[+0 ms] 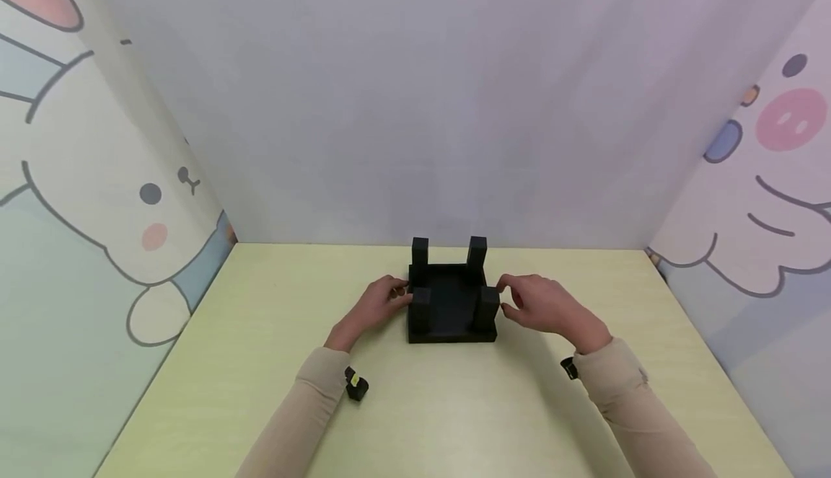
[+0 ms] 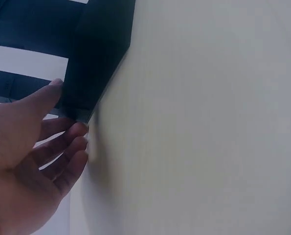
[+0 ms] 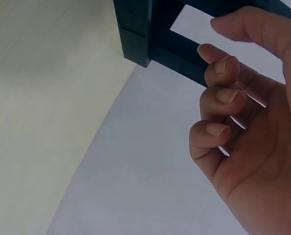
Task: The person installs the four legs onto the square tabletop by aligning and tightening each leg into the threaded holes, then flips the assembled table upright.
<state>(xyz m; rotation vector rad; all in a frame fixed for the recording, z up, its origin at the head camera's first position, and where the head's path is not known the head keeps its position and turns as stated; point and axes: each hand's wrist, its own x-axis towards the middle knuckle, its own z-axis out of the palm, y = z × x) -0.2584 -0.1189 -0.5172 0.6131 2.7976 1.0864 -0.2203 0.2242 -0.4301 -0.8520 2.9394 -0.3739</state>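
Note:
A black square stand [image 1: 452, 337] like a small upturned stool lies on the table, its several block-shaped legs pointing up. My left hand [image 1: 378, 303] is at its left side. In the left wrist view, that hand's thumb and fingertips hold the edge of the dark side wall [image 2: 94, 63]. Beside the right side of the stand is my right hand [image 1: 539, 305], its fingers loosely curled. In the right wrist view, thumb and index finger are parted near the dark legs [image 3: 182, 58], with nothing pinched between them.
The pale wood-grain table [image 1: 273, 406] reaches back to a plain light wall [image 1: 415, 103]. Side panels with cartoon animals bound it left and right. A small black device [image 1: 356, 384] sits at the left wrist, another [image 1: 569, 368] at the right.

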